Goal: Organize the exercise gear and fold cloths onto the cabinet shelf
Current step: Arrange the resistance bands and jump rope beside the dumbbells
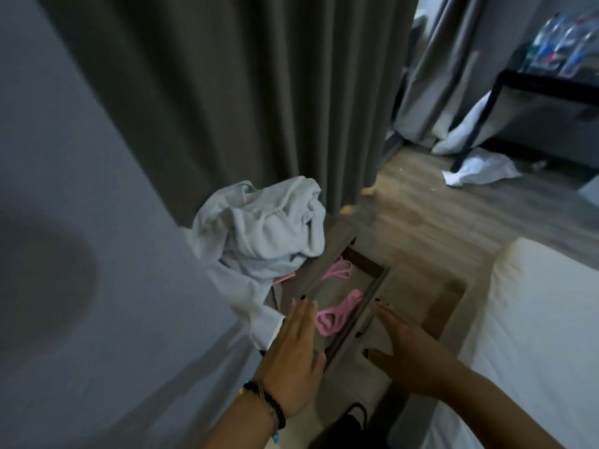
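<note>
- The left hand (293, 361) reaches forward and down with the palm facing down and the fingers straight and close together; it holds nothing, and its fingertips lie at the near left edge of the open drawer (377, 286).
- A dark beaded bracelet (269, 405) circles the left wrist.
- The right hand (405, 354) is stretched forward too, fingers straight and spread, thumb held out to the side; it grips nothing and hovers at the drawer's front panel, though I cannot tell whether it touches the wood.
- Both forearms enter from the bottom edge and angle toward the drawer, one on each side of it.
- Inside the drawer lie two pink resistance bands: one (337, 314) near the front, just between the two hands, and another (338, 270) farther back.
- A crumpled white cloth (259, 231) sits heaped on the cabinet top (337, 226) just behind and left of the drawer, one end trailing down toward the left hand.
- A grey curtain (227, 92) hangs behind the cloth.
- A white bed (534, 335) fills the right side.
- More white cloth (479, 168) lies on the wooden floor (421, 202) far back, beside a dark-framed rack (525, 89).
</note>
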Demonstrator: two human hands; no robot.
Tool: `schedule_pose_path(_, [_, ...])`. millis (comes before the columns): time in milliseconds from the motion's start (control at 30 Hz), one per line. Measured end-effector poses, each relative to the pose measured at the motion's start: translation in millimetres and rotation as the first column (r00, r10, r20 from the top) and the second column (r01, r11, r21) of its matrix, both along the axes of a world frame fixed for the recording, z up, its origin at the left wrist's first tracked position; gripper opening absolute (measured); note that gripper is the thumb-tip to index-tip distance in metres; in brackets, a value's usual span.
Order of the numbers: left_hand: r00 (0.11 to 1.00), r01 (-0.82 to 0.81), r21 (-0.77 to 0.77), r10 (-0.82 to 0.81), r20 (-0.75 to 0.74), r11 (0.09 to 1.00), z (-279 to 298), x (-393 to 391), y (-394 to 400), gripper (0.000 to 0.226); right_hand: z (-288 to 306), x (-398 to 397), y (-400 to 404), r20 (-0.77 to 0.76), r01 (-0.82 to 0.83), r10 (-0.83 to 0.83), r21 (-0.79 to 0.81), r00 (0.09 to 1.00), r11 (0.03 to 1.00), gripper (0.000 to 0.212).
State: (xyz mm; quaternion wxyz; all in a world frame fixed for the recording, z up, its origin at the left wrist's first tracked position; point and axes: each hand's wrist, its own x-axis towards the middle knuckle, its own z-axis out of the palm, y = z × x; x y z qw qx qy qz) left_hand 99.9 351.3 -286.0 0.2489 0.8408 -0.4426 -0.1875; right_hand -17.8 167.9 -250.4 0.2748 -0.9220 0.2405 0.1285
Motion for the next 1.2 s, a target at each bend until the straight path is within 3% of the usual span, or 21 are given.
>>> schedule_pose_path(400, [0.982, -0.090, 0.142, 0.111, -0.150, 0.986, -95, 71, -172, 0.077, -85, 67, -156, -0.132, 0.030, -0.020, 0.074, 0.991, 0.997, 0.081])
schedule_pose_path(600, [0.907, -0.270, 0.216, 0.324, -0.271, 0.938, -135, 91, -213, 0.088, -126, 107, -198, -0.168, 0.225, -0.193, 0.203, 0.967, 0.953, 0.068])
schedule_pose_path(833, [0.926, -0.200, 0.334, 0.289, -0.243, 0.921, -181, 115, -241, 0.084, -198, 136, -231, -0.265, 0.333, -0.262, 0.271, 0.928, 0.903, 0.060])
schedule_pose_path(967, [0.916, -0.140, 0.390, 0.269, -0.298, 0.910, -214, 122, -264, 0.090, -234, 143, -237, -0.201, 0.380, -0.332, 0.297, 0.922, 0.876, 0.040])
schedule_pose_path(1067, [0.899, -0.175, 0.361, 0.298, -0.321, 0.916, -245, 116, -285, 0.093, -257, 146, -242, -0.135, 0.375, -0.350, 0.295, 0.927, 0.879, 0.042])
schedule_pose_path(1200, [0.776, -0.203, 0.476, 0.437, -0.455, 0.856, -298, 108, -304, 0.091, -288, 144, -248, -0.080, 0.279, -0.269, 0.190, 0.960, 0.941, 0.050])
